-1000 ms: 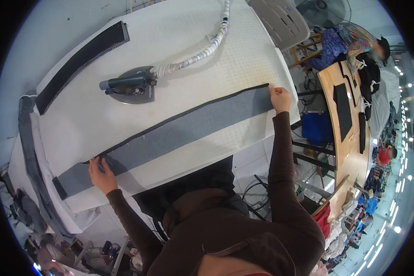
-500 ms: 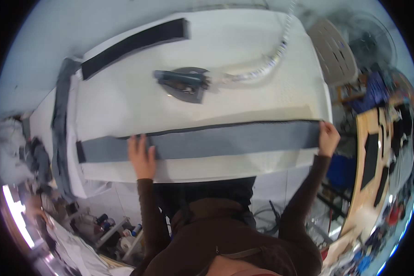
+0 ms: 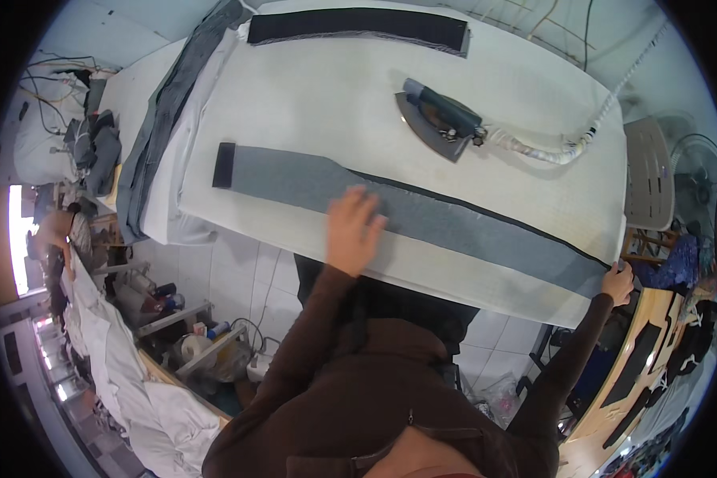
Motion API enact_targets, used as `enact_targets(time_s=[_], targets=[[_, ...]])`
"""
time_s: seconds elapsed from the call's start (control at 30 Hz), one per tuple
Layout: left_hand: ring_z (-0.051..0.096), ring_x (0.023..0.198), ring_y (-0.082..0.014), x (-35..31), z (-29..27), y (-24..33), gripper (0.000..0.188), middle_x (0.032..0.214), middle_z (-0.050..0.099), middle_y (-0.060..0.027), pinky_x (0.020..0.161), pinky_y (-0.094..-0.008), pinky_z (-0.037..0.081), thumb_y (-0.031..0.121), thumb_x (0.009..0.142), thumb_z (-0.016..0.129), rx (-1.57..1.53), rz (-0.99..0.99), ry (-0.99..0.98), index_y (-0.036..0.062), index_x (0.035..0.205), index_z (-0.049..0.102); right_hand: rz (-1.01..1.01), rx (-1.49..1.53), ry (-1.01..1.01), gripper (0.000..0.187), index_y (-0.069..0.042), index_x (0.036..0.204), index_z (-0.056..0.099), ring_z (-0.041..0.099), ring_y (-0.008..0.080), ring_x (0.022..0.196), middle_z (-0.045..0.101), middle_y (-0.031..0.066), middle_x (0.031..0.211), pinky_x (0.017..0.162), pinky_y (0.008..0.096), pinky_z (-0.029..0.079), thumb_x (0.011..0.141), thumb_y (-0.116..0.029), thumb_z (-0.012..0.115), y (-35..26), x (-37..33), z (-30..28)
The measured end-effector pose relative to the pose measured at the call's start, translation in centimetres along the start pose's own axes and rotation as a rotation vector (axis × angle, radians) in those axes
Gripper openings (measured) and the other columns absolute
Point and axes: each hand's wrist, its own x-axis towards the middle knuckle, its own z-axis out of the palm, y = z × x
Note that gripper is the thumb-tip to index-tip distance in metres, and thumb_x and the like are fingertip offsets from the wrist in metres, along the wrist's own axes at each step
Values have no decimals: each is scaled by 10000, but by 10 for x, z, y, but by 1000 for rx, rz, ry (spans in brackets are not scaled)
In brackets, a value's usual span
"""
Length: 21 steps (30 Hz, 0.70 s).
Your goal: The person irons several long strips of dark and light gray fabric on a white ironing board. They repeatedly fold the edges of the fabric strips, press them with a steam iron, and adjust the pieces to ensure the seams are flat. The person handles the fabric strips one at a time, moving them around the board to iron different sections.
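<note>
The left hand [image 3: 354,231] is motion-blurred, so its fingers cannot be told apart, and it covers part of the grey strip [image 3: 422,219]. The right hand [image 3: 617,283] hides the strip's far end at the table [image 3: 311,103] edge. The hose [image 3: 589,127] runs out of sight at the rim.

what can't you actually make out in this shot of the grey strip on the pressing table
- Left hand: motion-blurred in the head view, so its contact with the grey fabric strip is unclear.
- Right hand: small near the picture's rim; its grip on the strip's end cannot be told.
- Iron: its soleplate faces the white table, hidden.
- Hose: its far end runs out at the rim.
- Table's near edge: partly hidden by the person's body.
</note>
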Motion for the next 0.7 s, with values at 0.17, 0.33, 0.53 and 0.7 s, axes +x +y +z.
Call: enact_targets(time_s=[0.17, 0.33, 0.53, 0.7], targets=[[590, 1287, -444, 3, -102, -181, 419, 1354, 671, -221, 1079, -535, 468, 243, 970, 764, 436, -348, 352, 22, 1311, 666, -329, 610, 160, 511, 0, 1398, 657, 631, 426, 1304, 698, 212, 1376, 1117, 509, 475, 996, -297, 763, -80, -124, -33], [619, 1226, -400, 59, -122, -260, 475, 1260, 664, -170, 1008, -528, 494, 421, 1001, 721, 727, -536, 277, 64, 1310, 669, -213, 771, -8, 432, 12, 1380, 654, 557, 469, 1385, 618, 276, 1475, 1169, 541, 434, 989, -150, 741, -126, -227, -55], [672, 1084, -251, 60, -173, -347, 246, 1103, 698, -8, 890, -481, 499, 388, 1060, 620, 1200, -283, -14, 158, 1130, 668, -350, 820, -153, 440, -12, 1398, 655, 508, 478, 1456, 581, 274, 1525, 1193, 561, 407, 979, -121, 733, -150, -277, -110], [685, 1115, -336, 71, -210, -358, 239, 1161, 727, -114, 978, -523, 521, 179, 999, 707, 869, -498, 401, 89, 1221, 703, -462, 846, -146, 394, -23, 1346, 694, 543, 459, 1417, 634, 242, 1462, 1177, 557, 417, 960, -86, 734, -191, -290, -149]])
